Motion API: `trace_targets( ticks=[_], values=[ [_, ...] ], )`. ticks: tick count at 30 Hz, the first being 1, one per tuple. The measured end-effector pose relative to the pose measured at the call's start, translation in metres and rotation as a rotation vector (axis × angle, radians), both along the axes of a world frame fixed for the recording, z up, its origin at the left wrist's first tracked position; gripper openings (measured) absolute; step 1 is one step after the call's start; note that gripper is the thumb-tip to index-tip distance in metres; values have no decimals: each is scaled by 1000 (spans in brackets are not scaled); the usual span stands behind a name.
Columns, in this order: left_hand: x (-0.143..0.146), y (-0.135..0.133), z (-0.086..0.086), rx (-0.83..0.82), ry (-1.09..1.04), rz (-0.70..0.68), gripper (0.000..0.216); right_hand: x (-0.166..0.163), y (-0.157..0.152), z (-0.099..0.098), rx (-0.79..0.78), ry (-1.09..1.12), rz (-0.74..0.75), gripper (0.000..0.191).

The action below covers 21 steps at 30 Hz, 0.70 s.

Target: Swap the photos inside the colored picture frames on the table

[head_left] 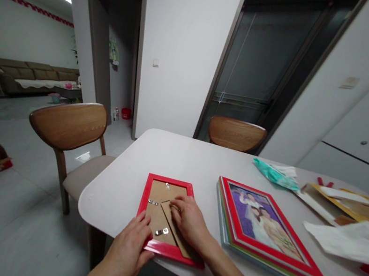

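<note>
By the left hand (131, 245), the red frame (158, 217) was gripped at one corner, back upward; under the right hand (190, 220), its grip unclear, the stand (178, 237) was touched; rear-side work seemed in hand, calling for steady bracing.

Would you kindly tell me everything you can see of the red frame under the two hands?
The red frame lies back up near the edge of the white table. Its glossy rim surrounds a tan, fibreboard-like backing with three metal fittings visible and a slanted, dark-edged flap. The left hand rests on its lower left corner; the right hand has its fingers at the flap. Its front is hidden.
</note>
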State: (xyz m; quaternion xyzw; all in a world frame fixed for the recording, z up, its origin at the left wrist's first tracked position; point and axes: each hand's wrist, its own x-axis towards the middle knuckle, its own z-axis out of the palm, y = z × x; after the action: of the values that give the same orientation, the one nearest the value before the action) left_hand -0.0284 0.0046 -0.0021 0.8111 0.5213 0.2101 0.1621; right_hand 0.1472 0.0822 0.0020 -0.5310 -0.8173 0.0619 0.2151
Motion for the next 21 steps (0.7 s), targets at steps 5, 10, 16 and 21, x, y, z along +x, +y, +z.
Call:
trace_targets(
  ticks=[5,10,16,21],
  values=[
    [1,1,-1,1,19,-1,16,-38,7,0,-25,-41,58,23],
    [1,2,1,1,21,3,17,-55,19,-5,-14,-71,-37,23],
    [2,-1,3,-19,14,9,17,-43,28,-7,-3,-85,-113,24],
    [2,-1,5,-23,-12,0,13,-25,48,-11,-17,-100,-246,30]
  ],
)
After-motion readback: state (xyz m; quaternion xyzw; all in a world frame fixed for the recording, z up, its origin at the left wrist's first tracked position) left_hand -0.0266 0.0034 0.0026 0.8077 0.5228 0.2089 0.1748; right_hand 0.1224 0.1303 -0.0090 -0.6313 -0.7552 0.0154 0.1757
